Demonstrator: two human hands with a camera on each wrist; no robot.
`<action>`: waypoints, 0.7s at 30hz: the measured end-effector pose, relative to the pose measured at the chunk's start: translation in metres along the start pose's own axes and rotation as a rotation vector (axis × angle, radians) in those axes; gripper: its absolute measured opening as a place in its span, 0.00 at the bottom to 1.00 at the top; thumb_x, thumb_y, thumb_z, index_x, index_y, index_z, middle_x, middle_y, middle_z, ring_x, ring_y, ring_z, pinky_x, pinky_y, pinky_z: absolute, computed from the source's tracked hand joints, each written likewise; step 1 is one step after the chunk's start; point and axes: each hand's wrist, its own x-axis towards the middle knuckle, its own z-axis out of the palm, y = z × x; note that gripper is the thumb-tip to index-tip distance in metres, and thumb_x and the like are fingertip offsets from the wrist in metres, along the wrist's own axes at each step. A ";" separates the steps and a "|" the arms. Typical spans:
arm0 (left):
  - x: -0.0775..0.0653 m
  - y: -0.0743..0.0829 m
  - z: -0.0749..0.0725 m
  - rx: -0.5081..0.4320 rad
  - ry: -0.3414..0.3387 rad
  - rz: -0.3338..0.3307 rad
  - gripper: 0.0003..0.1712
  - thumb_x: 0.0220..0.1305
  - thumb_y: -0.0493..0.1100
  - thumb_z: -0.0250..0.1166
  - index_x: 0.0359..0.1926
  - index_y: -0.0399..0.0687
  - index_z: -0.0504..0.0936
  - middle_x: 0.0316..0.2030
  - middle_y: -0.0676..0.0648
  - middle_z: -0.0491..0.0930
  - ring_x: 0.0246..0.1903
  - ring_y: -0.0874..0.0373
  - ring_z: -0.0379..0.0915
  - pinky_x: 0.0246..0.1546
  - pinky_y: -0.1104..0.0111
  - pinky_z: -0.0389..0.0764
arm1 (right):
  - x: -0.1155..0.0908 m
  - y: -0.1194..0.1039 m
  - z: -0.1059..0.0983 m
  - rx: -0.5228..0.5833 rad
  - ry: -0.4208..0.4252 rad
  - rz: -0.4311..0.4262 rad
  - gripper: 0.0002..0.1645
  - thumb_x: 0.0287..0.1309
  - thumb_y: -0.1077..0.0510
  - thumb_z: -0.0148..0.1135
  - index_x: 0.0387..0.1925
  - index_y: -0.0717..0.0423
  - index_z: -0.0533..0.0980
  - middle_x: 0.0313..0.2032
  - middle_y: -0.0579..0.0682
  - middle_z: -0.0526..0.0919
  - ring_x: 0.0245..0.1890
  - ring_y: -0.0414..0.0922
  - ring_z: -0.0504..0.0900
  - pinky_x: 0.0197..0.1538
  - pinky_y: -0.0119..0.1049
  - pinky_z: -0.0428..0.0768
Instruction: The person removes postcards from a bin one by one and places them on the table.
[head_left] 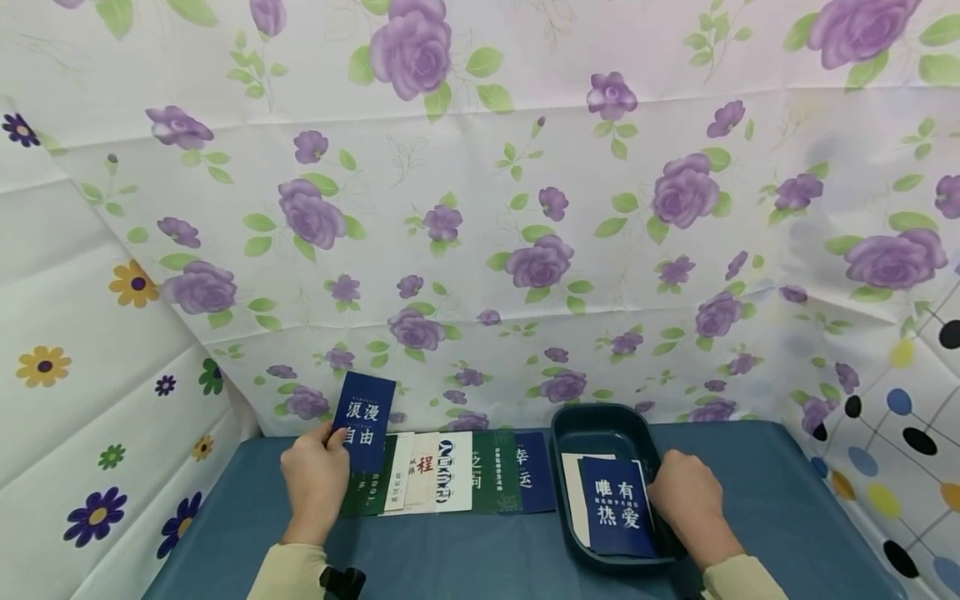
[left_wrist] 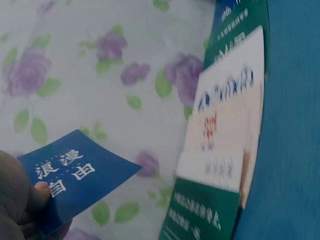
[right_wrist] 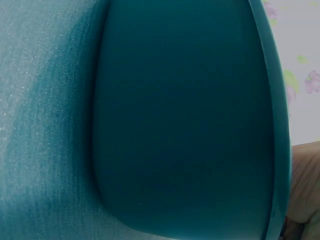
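My left hand (head_left: 317,479) pinches a navy blue card (head_left: 367,417) with white Chinese characters by its lower left side, tilted above the left end of a row of cards. In the left wrist view the thumb lies on the face of this blue card (left_wrist: 80,175). My right hand (head_left: 686,500), fingers curled, grips the right rim of a dark teal plastic tray (head_left: 603,421). Inside it lies another navy card (head_left: 618,517), over a white card (head_left: 577,508). The tray's outer wall (right_wrist: 185,120) fills most of the right wrist view.
Overlapping cards stretch left of the tray: dark green, white, cream with a red character (head_left: 424,467), white with blue lettering (head_left: 454,471), green (head_left: 497,471) and blue (head_left: 536,475). They lie on a blue tabletop (head_left: 450,558). Floral sheeting (head_left: 465,250) rises behind and at both sides.
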 end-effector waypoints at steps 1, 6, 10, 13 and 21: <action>0.001 -0.004 0.000 0.017 -0.016 -0.011 0.09 0.62 0.41 0.61 0.39 0.40 0.83 0.30 0.40 0.81 0.28 0.43 0.77 0.29 0.50 0.75 | 0.000 0.000 0.000 0.001 -0.001 -0.002 0.15 0.47 0.53 0.66 0.28 0.63 0.75 0.24 0.57 0.77 0.24 0.53 0.77 0.24 0.50 0.75; 0.004 -0.026 -0.002 0.073 -0.106 -0.089 0.11 0.63 0.39 0.58 0.43 0.41 0.82 0.35 0.37 0.80 0.33 0.39 0.75 0.32 0.48 0.74 | 0.000 0.001 0.001 0.003 0.015 -0.011 0.15 0.46 0.54 0.65 0.27 0.64 0.75 0.24 0.57 0.77 0.23 0.53 0.77 0.24 0.50 0.74; 0.007 -0.042 -0.002 0.083 -0.137 -0.140 0.12 0.63 0.39 0.59 0.44 0.38 0.81 0.37 0.37 0.80 0.36 0.40 0.75 0.33 0.48 0.74 | -0.001 0.001 0.001 0.000 0.041 -0.019 0.16 0.46 0.55 0.65 0.29 0.66 0.75 0.24 0.59 0.77 0.24 0.55 0.77 0.24 0.51 0.74; 0.008 -0.054 -0.001 0.081 -0.165 -0.177 0.12 0.62 0.40 0.61 0.43 0.36 0.81 0.37 0.36 0.80 0.35 0.41 0.76 0.32 0.50 0.75 | -0.002 0.001 0.001 0.004 0.038 -0.016 0.15 0.46 0.56 0.65 0.29 0.66 0.75 0.25 0.59 0.77 0.24 0.55 0.77 0.23 0.51 0.74; 0.008 -0.076 0.002 0.122 -0.270 -0.270 0.14 0.58 0.41 0.64 0.40 0.32 0.81 0.35 0.35 0.79 0.36 0.41 0.75 0.30 0.53 0.75 | -0.003 0.000 -0.003 0.018 0.017 -0.020 0.12 0.46 0.56 0.64 0.26 0.63 0.74 0.23 0.57 0.76 0.23 0.53 0.76 0.23 0.49 0.74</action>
